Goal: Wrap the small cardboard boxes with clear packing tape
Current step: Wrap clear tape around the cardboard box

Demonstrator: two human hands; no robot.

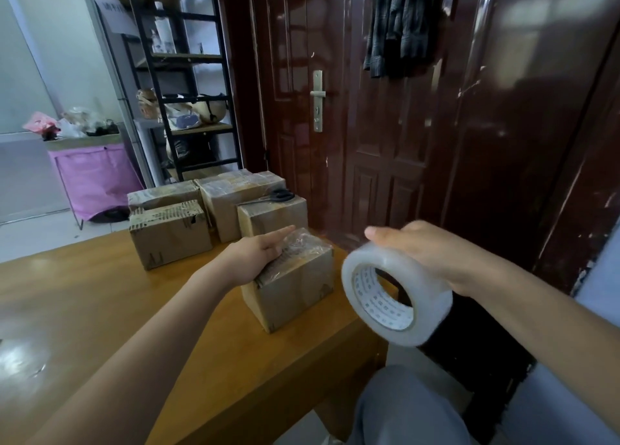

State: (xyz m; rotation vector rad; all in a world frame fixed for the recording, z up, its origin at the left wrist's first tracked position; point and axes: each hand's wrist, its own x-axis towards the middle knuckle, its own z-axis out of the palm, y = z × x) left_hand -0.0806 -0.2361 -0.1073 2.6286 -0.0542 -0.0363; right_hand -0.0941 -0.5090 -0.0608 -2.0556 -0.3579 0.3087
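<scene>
Box point(292, 283) pinned under flat left hand point(258, 253), fingers straight; right hand point(422, 250) grips tape roll point(392, 297) aloft.

Background's pretty busy here: a glossy dark red door point(385, 125) with a metal handle point(318, 100) and a dark plaid shirt point(399, 21) hanging over its top. Left of it there's a black metal shelf rack point(188, 75) stuffed with bags and odds and ends, and a pink fabric bin point(94, 179) further left on the floor. Black-handled scissors point(275, 196) lie at the back of the wooden table point(100, 310).
</scene>
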